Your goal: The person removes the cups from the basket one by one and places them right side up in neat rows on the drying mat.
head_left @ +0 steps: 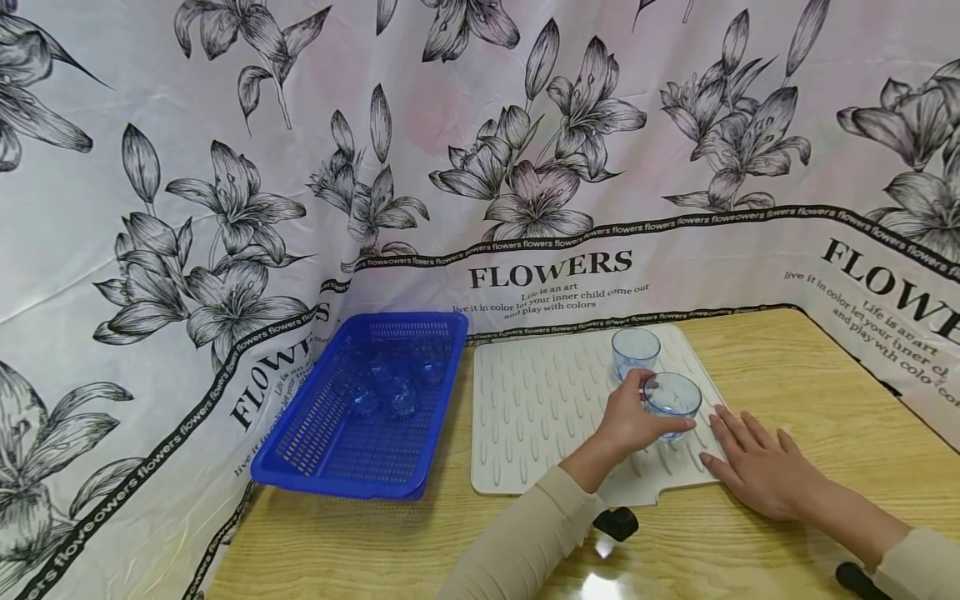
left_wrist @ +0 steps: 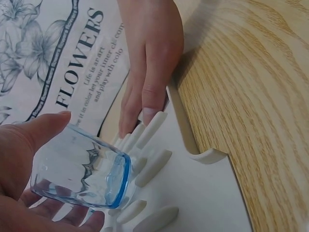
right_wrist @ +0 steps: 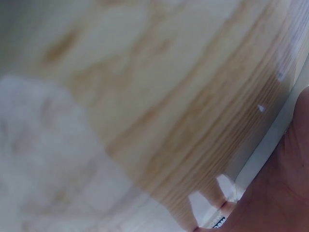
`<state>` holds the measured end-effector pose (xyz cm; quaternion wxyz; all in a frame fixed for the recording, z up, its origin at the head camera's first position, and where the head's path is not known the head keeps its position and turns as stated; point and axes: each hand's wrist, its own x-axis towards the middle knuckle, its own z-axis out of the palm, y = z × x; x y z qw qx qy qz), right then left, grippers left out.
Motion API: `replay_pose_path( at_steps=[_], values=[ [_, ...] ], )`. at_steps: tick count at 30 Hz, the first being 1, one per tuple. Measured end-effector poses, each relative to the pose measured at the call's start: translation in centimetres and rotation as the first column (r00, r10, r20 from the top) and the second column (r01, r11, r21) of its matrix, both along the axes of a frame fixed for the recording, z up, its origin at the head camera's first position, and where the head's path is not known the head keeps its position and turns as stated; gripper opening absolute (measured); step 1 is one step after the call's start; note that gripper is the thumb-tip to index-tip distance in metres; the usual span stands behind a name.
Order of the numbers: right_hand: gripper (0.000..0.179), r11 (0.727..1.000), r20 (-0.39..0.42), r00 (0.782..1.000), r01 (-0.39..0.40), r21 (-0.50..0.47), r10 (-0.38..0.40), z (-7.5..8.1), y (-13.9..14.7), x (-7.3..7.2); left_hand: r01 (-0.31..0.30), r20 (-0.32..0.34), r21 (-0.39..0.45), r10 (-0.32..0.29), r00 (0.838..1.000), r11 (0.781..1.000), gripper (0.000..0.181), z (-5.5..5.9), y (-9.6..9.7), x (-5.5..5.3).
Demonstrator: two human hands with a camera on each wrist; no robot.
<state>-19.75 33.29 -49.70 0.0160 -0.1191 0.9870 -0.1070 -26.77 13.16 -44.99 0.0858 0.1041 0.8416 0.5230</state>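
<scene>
My left hand (head_left: 628, 417) holds a clear blue-tinted drinking glass (head_left: 672, 393) upright, thumb on the near side and fingers on the far side. The glass is over the right part of a white ridged drying mat (head_left: 525, 400); in the left wrist view its blue base (left_wrist: 124, 181) is close to the ridges, and I cannot tell whether it touches them. Just behind it, a second blue-tinted glass (head_left: 635, 354) stands on the mat. My right hand (head_left: 765, 471) lies palm down with fingers spread along the mat's right edge, its fingertips at that edge.
To the left, a blue plastic basket (head_left: 337, 485) contains several clear glasses (head_left: 403, 402). Basket and mat are on a wood-grain table (head_left: 375, 542). A flower-printed cloth (head_left: 405, 183) hangs behind and along both sides. A dark object (head_left: 617, 523) shows beside my left sleeve.
</scene>
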Motion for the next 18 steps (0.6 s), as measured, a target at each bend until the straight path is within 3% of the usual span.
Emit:
replay_pose_path(
  at_steps=[11, 18],
  values=[
    [0.076, 1.000, 0.005, 1.000, 0.000, 0.004, 0.000, 0.2, -0.2, -0.1, 0.032, -0.058, -0.039, -0.034, 0.998, 0.999, 0.081, 0.3, -0.6, 0.0],
    [0.076, 1.000, 0.009, 1.000, 0.001, 0.010, -0.001, 0.1, -0.1, -0.1, 0.065, -0.091, -0.131, -0.077, 0.993, 0.989, 0.089, 1.0, -2.0, 0.0]
  ],
)
